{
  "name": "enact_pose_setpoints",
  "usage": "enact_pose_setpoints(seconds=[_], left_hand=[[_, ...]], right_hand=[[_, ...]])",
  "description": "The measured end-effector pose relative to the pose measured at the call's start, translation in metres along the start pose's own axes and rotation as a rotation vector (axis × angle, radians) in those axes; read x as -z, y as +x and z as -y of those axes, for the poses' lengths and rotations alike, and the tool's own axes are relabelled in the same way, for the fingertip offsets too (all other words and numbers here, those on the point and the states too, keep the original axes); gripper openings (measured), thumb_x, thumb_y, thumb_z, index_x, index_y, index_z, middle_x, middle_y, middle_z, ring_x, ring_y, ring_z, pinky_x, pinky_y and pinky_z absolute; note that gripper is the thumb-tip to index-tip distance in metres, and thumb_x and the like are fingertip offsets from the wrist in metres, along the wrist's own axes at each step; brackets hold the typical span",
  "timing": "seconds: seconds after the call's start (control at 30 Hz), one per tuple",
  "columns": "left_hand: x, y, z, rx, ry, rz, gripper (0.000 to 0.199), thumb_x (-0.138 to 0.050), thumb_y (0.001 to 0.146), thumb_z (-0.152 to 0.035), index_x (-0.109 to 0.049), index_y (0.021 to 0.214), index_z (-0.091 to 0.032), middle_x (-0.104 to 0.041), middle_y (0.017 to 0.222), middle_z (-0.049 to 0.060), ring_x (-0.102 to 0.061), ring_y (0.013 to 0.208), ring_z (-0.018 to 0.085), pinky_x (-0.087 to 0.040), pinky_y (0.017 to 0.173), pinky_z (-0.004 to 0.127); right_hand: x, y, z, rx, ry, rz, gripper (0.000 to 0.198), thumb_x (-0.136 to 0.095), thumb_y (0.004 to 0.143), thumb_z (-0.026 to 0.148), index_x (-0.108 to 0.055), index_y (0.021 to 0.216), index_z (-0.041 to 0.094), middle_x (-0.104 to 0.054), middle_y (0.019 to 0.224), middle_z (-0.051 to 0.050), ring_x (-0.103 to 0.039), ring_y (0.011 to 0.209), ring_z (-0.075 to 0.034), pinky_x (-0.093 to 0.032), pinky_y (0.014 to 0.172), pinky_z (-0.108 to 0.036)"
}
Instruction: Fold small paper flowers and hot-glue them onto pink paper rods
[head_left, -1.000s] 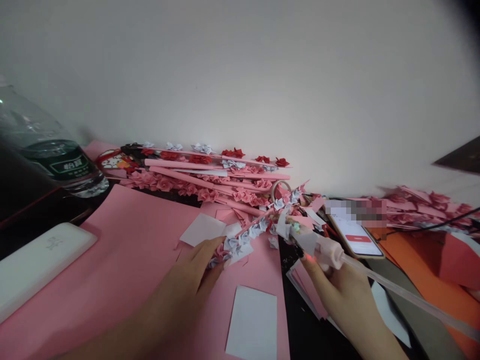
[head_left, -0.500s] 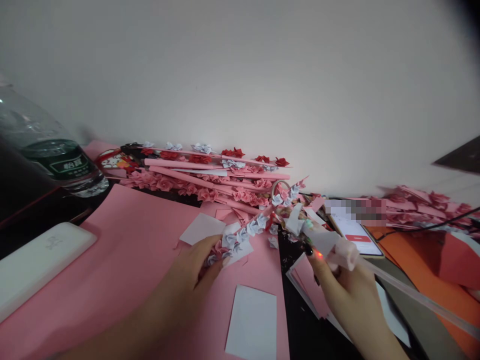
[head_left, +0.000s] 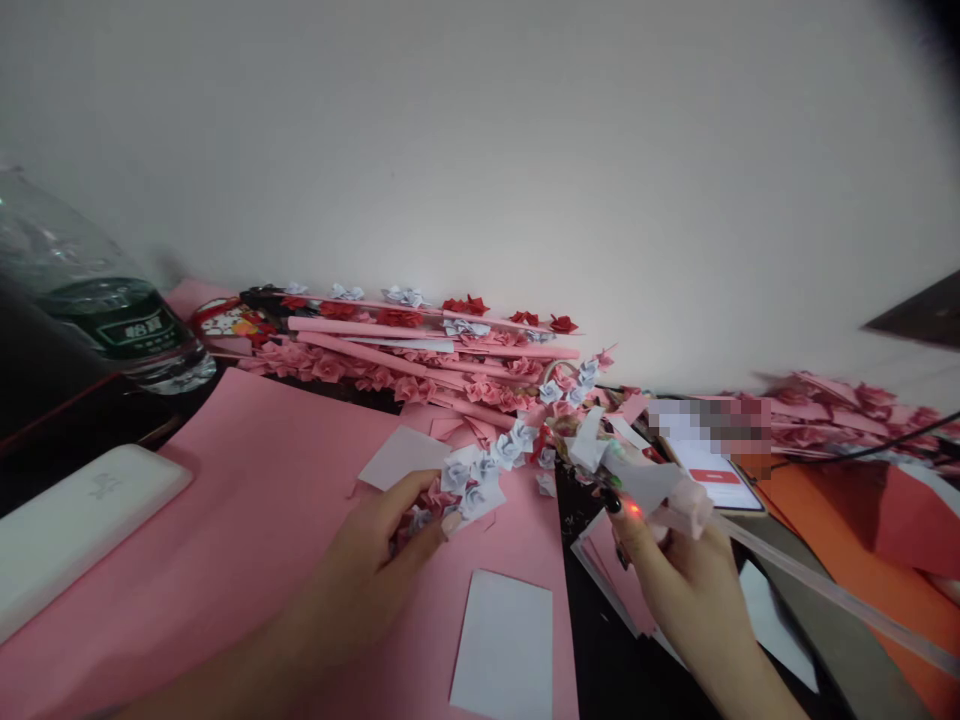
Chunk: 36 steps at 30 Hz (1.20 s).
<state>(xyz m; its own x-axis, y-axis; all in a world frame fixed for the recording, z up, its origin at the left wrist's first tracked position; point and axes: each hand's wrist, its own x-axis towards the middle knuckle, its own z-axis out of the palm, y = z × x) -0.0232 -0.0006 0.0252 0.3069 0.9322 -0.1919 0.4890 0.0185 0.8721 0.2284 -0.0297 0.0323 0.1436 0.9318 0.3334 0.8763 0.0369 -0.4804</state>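
Note:
My left hand (head_left: 401,545) is closed around the near end of a paper flower branch (head_left: 487,462) with small white and pink blossoms. The branch points away and to the right, above the pink sheet. In my right hand (head_left: 675,580) is a pale hot glue gun (head_left: 651,480), its small red light glowing near my thumb. A long clear glue stick (head_left: 840,590) runs out of its back end to the right. The gun's nozzle is hard to make out among the paper scraps near the far part of the branch.
White paper squares (head_left: 502,640) lie on the large pink sheet (head_left: 262,470). Finished paper flowers (head_left: 405,388) line the wall. A water bottle (head_left: 112,300) and a white power bank (head_left: 97,530) stand left. Right are a phone (head_left: 716,470), paper slips (head_left: 611,570) and orange paper (head_left: 847,530).
The flower branch has turned slightly in my left hand, so the white blossoms now face up more. My right hand and the glue gun have shifted slightly left.

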Motion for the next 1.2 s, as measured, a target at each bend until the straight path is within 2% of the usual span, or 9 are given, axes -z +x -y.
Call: enact_pose_setpoints(seconds=[0.13, 0.27, 0.43, 0.57, 0.83, 0.9, 1.03, 1.13, 1.2], left_hand=[[-0.001, 0.0, 0.001, 0.025, -0.04, 0.015, 0.027, -0.041, 0.086, -0.043, -0.053, 0.098, -0.021, -0.045, 0.065, -0.004, -0.039, 0.057, 0.013, -0.028, 0.052, 0.023], [-0.001, 0.001, 0.001, 0.028, -0.071, 0.03, 0.03, -0.041, 0.086, -0.043, -0.052, 0.104, -0.022, -0.051, 0.072, -0.002, -0.044, 0.062, 0.015, -0.03, 0.055, 0.024], [0.001, 0.002, 0.002, 0.025, -0.069, 0.049, 0.031, -0.042, 0.086, -0.043, -0.053, 0.107, -0.022, -0.054, 0.075, -0.001, -0.046, 0.065, 0.016, -0.031, 0.055, 0.024], [0.002, 0.001, 0.002, 0.047, -0.093, 0.034, 0.033, -0.042, 0.087, -0.044, -0.051, 0.11, -0.022, -0.057, 0.082, 0.0, -0.047, 0.068, 0.016, -0.03, 0.054, 0.024], [0.004, 0.005, 0.005, 0.142, -0.362, 0.086, 0.032, -0.047, 0.083, -0.05, -0.049, 0.096, -0.021, -0.031, 0.055, -0.009, -0.022, 0.044, 0.006, -0.018, 0.041, 0.019], [0.006, 0.007, 0.006, 0.182, -0.436, 0.117, 0.033, -0.048, 0.083, -0.052, -0.047, 0.094, -0.021, -0.026, 0.052, -0.01, -0.018, 0.042, 0.006, -0.015, 0.039, 0.019], [0.01, 0.009, 0.008, 0.218, -0.522, 0.13, 0.033, -0.051, 0.081, -0.054, -0.046, 0.093, -0.023, -0.026, 0.052, -0.011, -0.016, 0.041, 0.004, -0.012, 0.038, 0.018], [0.01, 0.01, 0.011, 0.21, -0.55, 0.099, 0.035, -0.054, 0.079, -0.054, -0.048, 0.093, -0.023, -0.028, 0.054, -0.01, -0.017, 0.041, 0.004, -0.012, 0.038, 0.017], [0.01, 0.01, 0.012, 0.201, -0.569, 0.089, 0.036, -0.055, 0.077, -0.055, -0.048, 0.093, -0.023, -0.028, 0.054, -0.01, -0.017, 0.041, 0.004, -0.012, 0.038, 0.017]], right_hand=[[-0.003, 0.0, 0.0, 0.085, -0.128, -0.033, 0.037, -0.042, 0.087, 0.044, -0.062, 0.069, 0.018, -0.052, 0.045, 0.0, -0.05, 0.04, -0.015, -0.039, 0.04, -0.025], [-0.005, 0.003, 0.003, 0.194, -0.111, -0.061, 0.026, -0.045, 0.087, 0.036, -0.061, 0.081, 0.018, -0.065, 0.065, -0.004, -0.063, 0.059, -0.019, -0.046, 0.052, -0.025], [-0.008, 0.005, 0.004, 0.211, -0.086, -0.062, 0.018, -0.048, 0.085, 0.031, -0.059, 0.079, 0.019, -0.064, 0.066, -0.003, -0.063, 0.059, -0.018, -0.046, 0.053, -0.025], [-0.008, 0.003, 0.001, 0.187, -0.053, -0.044, 0.023, -0.047, 0.086, 0.033, -0.061, 0.075, 0.018, -0.063, 0.062, -0.003, -0.061, 0.055, -0.018, -0.046, 0.051, -0.025], [0.004, 0.008, -0.005, -0.06, 0.003, -0.165, 0.028, -0.049, 0.082, 0.044, -0.061, 0.078, 0.019, -0.057, 0.055, -0.002, -0.053, 0.049, -0.018, -0.041, 0.047, -0.027], [0.007, 0.014, -0.012, -0.089, -0.033, -0.186, 0.029, -0.049, 0.083, 0.045, -0.061, 0.084, 0.019, -0.06, 0.062, -0.003, -0.056, 0.055, -0.02, -0.042, 0.05, -0.029], [0.011, 0.03, -0.033, -0.042, -0.181, -0.152, 0.031, -0.044, 0.085, 0.04, -0.056, 0.106, 0.021, -0.064, 0.094, -0.008, -0.061, 0.082, -0.026, -0.044, 0.063, -0.033], [0.012, 0.042, -0.052, 0.035, -0.235, -0.078, 0.036, -0.045, 0.083, 0.035, -0.049, 0.114, 0.017, -0.06, 0.101, -0.012, -0.058, 0.09, -0.028, -0.045, 0.069, -0.036], [0.011, 0.048, -0.062, 0.09, -0.276, -0.044, 0.034, -0.045, 0.079, 0.027, -0.05, 0.111, 0.015, -0.059, 0.102, -0.013, -0.056, 0.094, -0.029, -0.045, 0.075, -0.039]])
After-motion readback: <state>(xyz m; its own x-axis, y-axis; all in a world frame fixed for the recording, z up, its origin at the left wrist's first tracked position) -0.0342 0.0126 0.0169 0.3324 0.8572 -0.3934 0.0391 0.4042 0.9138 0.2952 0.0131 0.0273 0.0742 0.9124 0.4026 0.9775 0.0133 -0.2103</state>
